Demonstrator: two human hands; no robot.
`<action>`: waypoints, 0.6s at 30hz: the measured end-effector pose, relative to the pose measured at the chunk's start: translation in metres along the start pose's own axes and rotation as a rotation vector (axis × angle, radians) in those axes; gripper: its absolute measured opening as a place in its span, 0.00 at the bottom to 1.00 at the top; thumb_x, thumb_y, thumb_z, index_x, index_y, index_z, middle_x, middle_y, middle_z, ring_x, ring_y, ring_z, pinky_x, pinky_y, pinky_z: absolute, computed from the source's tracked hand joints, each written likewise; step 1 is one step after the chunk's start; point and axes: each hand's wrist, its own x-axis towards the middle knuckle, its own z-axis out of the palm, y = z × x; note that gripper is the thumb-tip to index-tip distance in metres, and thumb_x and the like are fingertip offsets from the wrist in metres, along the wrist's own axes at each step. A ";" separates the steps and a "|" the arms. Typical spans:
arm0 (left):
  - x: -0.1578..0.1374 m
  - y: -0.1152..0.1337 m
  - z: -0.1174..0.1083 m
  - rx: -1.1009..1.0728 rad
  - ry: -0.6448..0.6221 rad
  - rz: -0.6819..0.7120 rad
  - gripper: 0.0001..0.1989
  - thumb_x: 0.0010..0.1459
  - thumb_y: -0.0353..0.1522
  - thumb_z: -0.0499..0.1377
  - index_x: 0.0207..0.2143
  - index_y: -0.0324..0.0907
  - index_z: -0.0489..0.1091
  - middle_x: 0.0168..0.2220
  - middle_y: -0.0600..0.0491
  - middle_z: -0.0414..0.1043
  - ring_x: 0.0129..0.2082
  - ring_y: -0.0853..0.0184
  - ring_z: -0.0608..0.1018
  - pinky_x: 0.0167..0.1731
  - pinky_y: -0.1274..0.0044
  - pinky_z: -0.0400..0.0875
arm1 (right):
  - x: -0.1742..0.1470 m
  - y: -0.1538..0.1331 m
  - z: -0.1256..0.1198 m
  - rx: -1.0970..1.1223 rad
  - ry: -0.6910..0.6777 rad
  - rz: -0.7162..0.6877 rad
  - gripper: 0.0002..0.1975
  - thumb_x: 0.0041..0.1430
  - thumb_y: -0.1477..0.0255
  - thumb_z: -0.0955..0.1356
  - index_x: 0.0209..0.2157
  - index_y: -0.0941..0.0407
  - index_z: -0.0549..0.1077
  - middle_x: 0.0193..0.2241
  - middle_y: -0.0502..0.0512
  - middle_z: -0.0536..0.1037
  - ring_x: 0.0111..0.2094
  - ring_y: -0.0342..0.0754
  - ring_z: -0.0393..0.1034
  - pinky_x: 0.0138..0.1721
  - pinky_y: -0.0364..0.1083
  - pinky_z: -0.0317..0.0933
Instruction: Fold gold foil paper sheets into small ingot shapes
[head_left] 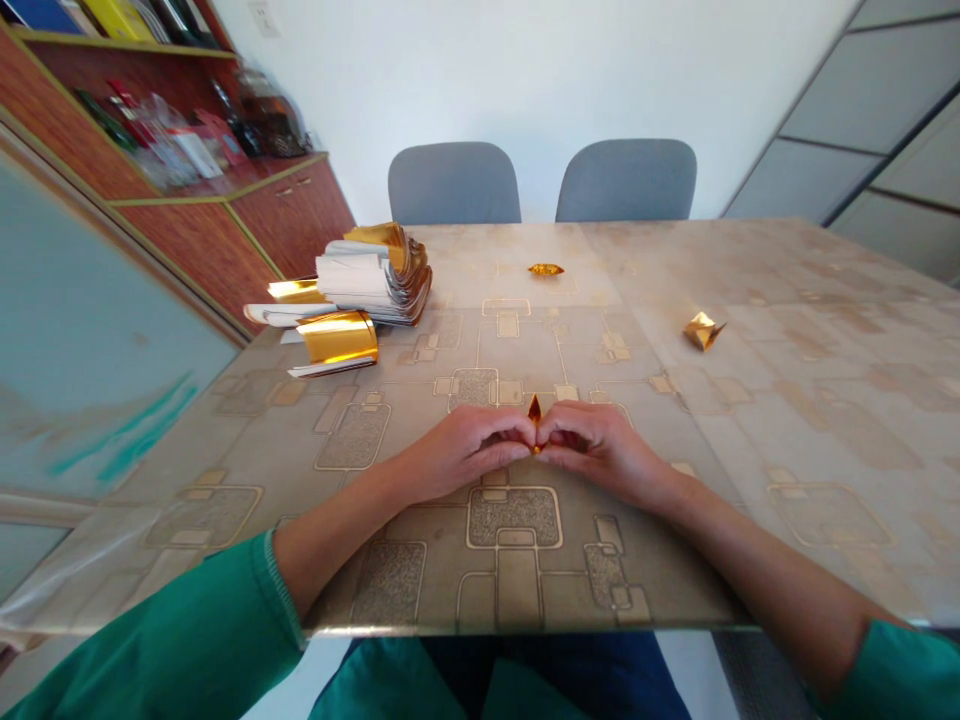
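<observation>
Between my two hands a small folded gold foil paper piece (535, 410) stands near the front of the table, its pointed tip showing above the fingers. My left hand (480, 440) pinches it from the left side with thumb and fingertips. From the right, my right hand (600, 445) pinches the same piece. Fingertips cover most of its lower part. Farther back lie two other folded gold pieces, a narrow one (546, 270) near the far edge and a wider one (703, 331) to the right.
A thick stack of gold and white paper sheets (367, 275) sits at the back left, with a curled gold sheet bundle (340, 340) before it. A patterned cloth (517, 590) covers the table. Two grey chairs (454, 185) stand behind it, and a wooden cabinet (292, 215) is at left.
</observation>
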 end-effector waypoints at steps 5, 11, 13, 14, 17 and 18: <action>0.001 0.001 0.000 0.053 -0.006 -0.004 0.08 0.68 0.35 0.54 0.41 0.43 0.70 0.37 0.55 0.74 0.37 0.69 0.75 0.39 0.78 0.66 | 0.000 0.000 -0.001 -0.032 -0.033 -0.024 0.03 0.63 0.73 0.68 0.34 0.54 0.71 0.29 0.47 0.73 0.31 0.41 0.66 0.32 0.41 0.57; 0.000 -0.003 0.004 0.144 0.068 0.010 0.05 0.67 0.34 0.56 0.39 0.43 0.70 0.37 0.56 0.74 0.37 0.69 0.75 0.38 0.79 0.65 | 0.002 -0.003 -0.003 -0.061 -0.021 -0.076 0.03 0.65 0.73 0.67 0.35 0.54 0.71 0.34 0.50 0.75 0.37 0.43 0.68 0.38 0.43 0.61; 0.000 -0.003 0.005 0.166 0.083 0.015 0.06 0.67 0.34 0.56 0.38 0.42 0.70 0.36 0.55 0.73 0.36 0.69 0.74 0.37 0.79 0.65 | 0.002 -0.002 -0.002 -0.069 -0.029 -0.107 0.03 0.66 0.73 0.67 0.35 0.54 0.71 0.34 0.50 0.75 0.38 0.43 0.68 0.39 0.43 0.61; -0.001 -0.003 0.005 0.172 0.085 0.011 0.06 0.67 0.34 0.56 0.39 0.42 0.70 0.36 0.55 0.73 0.36 0.69 0.74 0.36 0.79 0.64 | 0.002 -0.002 -0.002 -0.073 -0.030 -0.122 0.03 0.66 0.73 0.67 0.35 0.54 0.71 0.35 0.51 0.75 0.38 0.44 0.68 0.39 0.43 0.61; -0.001 -0.003 0.003 0.136 0.074 -0.010 0.06 0.66 0.34 0.58 0.42 0.42 0.70 0.34 0.56 0.73 0.33 0.70 0.74 0.35 0.80 0.64 | 0.002 -0.003 -0.002 -0.078 -0.017 -0.152 0.04 0.66 0.72 0.66 0.36 0.54 0.71 0.35 0.51 0.75 0.39 0.45 0.68 0.39 0.44 0.62; -0.001 -0.002 0.002 0.105 0.061 -0.008 0.06 0.66 0.34 0.58 0.43 0.42 0.70 0.34 0.57 0.73 0.32 0.71 0.74 0.35 0.80 0.64 | 0.002 -0.003 -0.002 -0.078 -0.009 -0.164 0.04 0.67 0.72 0.66 0.35 0.54 0.72 0.35 0.52 0.75 0.39 0.45 0.68 0.39 0.45 0.62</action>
